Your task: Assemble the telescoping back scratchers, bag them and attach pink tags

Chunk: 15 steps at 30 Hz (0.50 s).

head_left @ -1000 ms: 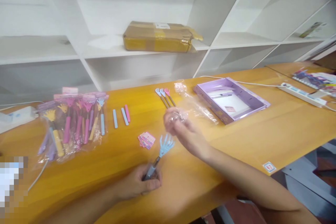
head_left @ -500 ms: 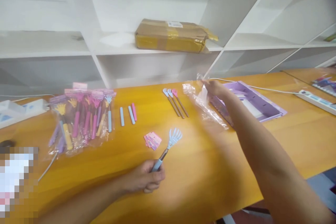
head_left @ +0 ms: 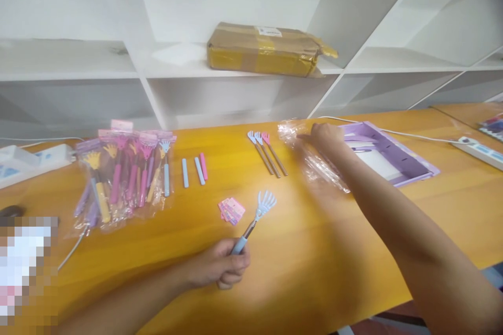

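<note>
My left hand [head_left: 222, 268] is closed round the grip of a light blue hand-shaped back scratcher [head_left: 257, 214], whose claw head points up and away over the orange table [head_left: 306, 267]. My right hand [head_left: 326, 135] reaches far across the table and rests on a pile of clear plastic wrappers [head_left: 310, 159] beside the purple box; its fingers are blurred. Three bare scratchers [head_left: 267, 151] lie side by side just left of the wrappers. Three small grip sleeves [head_left: 194, 171], two blue and one pink, lie further left. A small stack of pink cards [head_left: 231, 210] sits near the blue claw.
A heap of packaged scratchers [head_left: 126, 175] lies at the left. An open purple box [head_left: 389, 154] stands at the right, with a white power strip [head_left: 477, 151] beyond it. A white device [head_left: 27, 159] sits far left. A brown parcel [head_left: 267, 55] rests on the white shelf.
My right hand carried a clear wrapper from the middle of the table out to the wrapper pile by the purple box and lowered onto it. My left hand kept hold of the blue scratcher.
</note>
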Each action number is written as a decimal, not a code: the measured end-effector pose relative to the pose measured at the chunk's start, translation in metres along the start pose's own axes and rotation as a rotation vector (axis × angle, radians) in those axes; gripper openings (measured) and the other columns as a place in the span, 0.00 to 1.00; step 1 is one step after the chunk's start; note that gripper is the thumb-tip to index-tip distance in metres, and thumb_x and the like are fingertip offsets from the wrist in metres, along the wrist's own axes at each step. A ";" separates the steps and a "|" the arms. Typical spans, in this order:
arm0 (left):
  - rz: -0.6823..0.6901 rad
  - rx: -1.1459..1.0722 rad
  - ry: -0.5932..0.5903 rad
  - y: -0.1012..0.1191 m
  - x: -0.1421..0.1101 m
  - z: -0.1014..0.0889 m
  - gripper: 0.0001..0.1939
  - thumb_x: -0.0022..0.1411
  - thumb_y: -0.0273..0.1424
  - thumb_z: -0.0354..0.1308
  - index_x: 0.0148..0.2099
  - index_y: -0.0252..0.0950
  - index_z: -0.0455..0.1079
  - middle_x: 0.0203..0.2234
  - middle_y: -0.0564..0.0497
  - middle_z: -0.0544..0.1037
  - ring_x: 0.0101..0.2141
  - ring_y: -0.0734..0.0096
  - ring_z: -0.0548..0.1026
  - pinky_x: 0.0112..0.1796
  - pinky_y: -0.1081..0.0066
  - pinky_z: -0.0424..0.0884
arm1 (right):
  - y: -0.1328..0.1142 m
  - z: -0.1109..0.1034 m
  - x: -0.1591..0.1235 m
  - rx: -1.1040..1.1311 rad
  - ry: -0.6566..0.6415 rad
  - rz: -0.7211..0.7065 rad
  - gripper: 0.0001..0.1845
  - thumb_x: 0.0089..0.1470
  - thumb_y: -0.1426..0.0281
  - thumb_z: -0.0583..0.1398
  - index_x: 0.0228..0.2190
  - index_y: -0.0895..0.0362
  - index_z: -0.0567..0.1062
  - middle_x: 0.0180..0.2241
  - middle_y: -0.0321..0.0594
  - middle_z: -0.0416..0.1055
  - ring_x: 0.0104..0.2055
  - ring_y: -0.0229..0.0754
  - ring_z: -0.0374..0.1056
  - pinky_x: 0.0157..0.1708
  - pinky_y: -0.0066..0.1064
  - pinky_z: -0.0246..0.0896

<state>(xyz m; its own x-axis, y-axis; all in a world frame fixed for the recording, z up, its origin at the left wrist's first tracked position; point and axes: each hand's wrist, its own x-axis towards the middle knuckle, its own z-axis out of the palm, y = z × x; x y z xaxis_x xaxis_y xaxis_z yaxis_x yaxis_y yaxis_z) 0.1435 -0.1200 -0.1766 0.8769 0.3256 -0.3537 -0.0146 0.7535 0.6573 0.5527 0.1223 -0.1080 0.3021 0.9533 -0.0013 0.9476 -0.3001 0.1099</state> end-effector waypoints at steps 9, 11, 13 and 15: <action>0.104 -0.107 0.000 -0.008 0.009 -0.008 0.26 0.68 0.56 0.59 0.38 0.39 0.59 0.20 0.63 0.56 0.17 0.83 0.43 0.19 0.77 0.39 | -0.049 -0.037 -0.069 0.426 0.235 -0.187 0.22 0.73 0.56 0.55 0.35 0.58 0.79 0.32 0.49 0.77 0.36 0.48 0.71 0.36 0.33 0.57; 0.163 -0.082 0.047 -0.007 0.009 -0.014 0.27 0.68 0.59 0.56 0.39 0.39 0.61 0.20 0.63 0.57 0.17 0.83 0.44 0.19 0.77 0.41 | -0.069 -0.031 -0.100 0.760 0.020 -0.356 0.33 0.72 0.44 0.52 0.29 0.56 0.77 0.23 0.40 0.70 0.28 0.43 0.66 0.32 0.31 0.56; 0.241 0.000 0.127 -0.003 0.008 -0.020 0.27 0.69 0.59 0.56 0.40 0.38 0.62 0.20 0.63 0.58 0.17 0.83 0.46 0.19 0.78 0.44 | -0.092 -0.022 -0.136 1.103 -0.182 -0.454 0.41 0.68 0.35 0.45 0.26 0.54 0.74 0.18 0.35 0.62 0.22 0.39 0.58 0.27 0.31 0.52; 0.312 0.064 0.217 0.001 0.007 -0.024 0.27 0.68 0.58 0.57 0.40 0.38 0.62 0.20 0.63 0.58 0.18 0.82 0.47 0.20 0.78 0.46 | -0.112 -0.017 -0.176 1.330 -0.053 -0.480 0.39 0.67 0.34 0.47 0.24 0.53 0.69 0.18 0.32 0.57 0.21 0.38 0.53 0.25 0.32 0.50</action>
<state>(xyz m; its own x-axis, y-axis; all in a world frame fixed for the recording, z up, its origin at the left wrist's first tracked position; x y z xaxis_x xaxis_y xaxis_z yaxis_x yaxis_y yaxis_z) 0.1386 -0.1029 -0.1942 0.7129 0.6520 -0.2581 -0.2285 0.5640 0.7935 0.3919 -0.0110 -0.1028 -0.0974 0.9770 0.1899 0.3386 0.2120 -0.9167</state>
